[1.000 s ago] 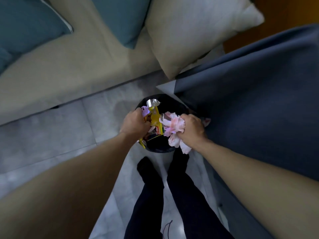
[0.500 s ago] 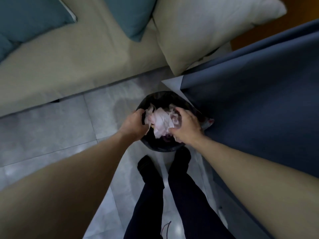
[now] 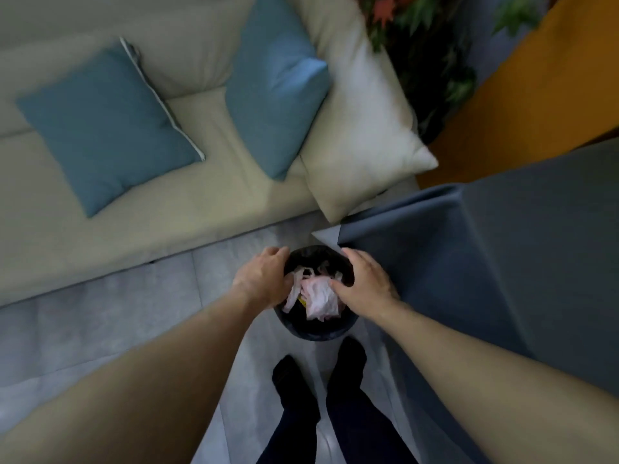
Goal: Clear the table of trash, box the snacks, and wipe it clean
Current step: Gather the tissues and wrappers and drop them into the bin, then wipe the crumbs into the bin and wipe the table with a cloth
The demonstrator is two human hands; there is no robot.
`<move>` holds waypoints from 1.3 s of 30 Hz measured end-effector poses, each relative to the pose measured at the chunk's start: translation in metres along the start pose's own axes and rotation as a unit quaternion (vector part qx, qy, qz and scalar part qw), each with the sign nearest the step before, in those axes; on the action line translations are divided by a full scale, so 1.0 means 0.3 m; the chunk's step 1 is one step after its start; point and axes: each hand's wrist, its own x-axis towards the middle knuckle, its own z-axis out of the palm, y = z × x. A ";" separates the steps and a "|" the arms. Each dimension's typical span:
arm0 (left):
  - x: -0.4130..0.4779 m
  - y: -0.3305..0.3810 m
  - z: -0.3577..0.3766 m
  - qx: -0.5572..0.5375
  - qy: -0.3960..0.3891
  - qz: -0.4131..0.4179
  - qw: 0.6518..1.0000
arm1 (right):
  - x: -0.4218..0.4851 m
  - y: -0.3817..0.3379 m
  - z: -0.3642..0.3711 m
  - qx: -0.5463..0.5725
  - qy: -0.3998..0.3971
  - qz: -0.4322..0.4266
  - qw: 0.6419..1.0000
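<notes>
A second ago both hands squeezed the trash. Now the crumpled pink and white paper [image 3: 318,296] lies inside the round black trash bin [image 3: 315,332], on top of a bit of yellow wrapper [image 3: 302,300]. The left hand [image 3: 264,279] and right hand [image 3: 365,284] sit at the bin's two sides, fingers loose and apart, holding nothing. The right thumb touches the paper. The bin stands beside the blue-grey tablecloth [image 3: 469,262].
</notes>
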 end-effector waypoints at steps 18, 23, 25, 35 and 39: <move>-0.428 0.407 -0.590 0.100 0.132 0.096 0.982 | -0.368 -0.205 -0.632 -0.072 0.090 -0.049 0.992; -0.489 0.530 -0.653 0.148 0.129 0.131 0.972 | -0.461 -0.181 -0.744 -0.101 0.127 -0.026 0.986; -0.500 0.590 -0.670 0.150 0.126 0.149 0.969 | -0.502 -0.152 -0.794 -0.101 0.136 -0.014 0.985; -0.458 1.013 -0.658 0.199 0.107 0.242 0.944 | -0.701 0.104 -0.997 -0.069 0.184 0.060 0.979; -0.430 1.213 -0.629 0.225 0.098 0.261 0.934 | -0.760 0.236 -1.072 -0.055 0.202 0.089 0.974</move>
